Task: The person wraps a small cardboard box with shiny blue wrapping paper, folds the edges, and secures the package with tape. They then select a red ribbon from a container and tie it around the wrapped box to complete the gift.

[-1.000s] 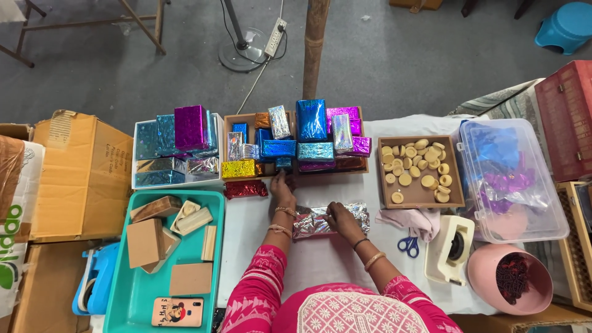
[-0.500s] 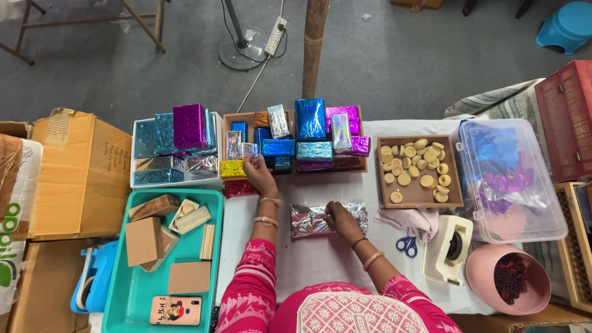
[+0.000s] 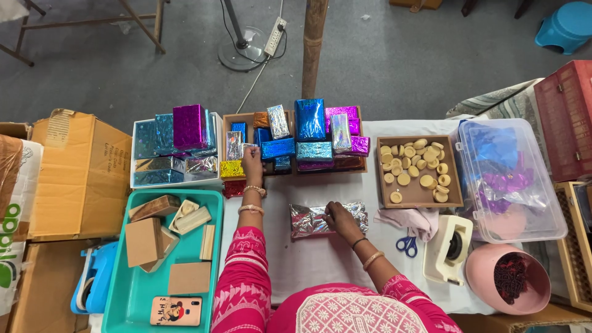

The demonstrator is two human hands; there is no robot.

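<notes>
My right hand rests on a silver foil-wrapped packet lying on the white tablecloth, fingers pressed on its top. My left hand is stretched forward to the wooden tray of shiny wrapped boxes, its fingers closed on a small silver wrapped box beside a blue box. A yellow wrapped box and a red one lie just left of that wrist.
A teal tray with wooden blocks and a phone sits at the left, a white tray of wrapped boxes above it. At the right are a box of wooden discs, scissors, a tape dispenser, a clear lidded bin, a pink bowl.
My left hand has left the silver packet and reached forward and left to the tray of wrapped boxes. My right hand has stayed on the packet.
</notes>
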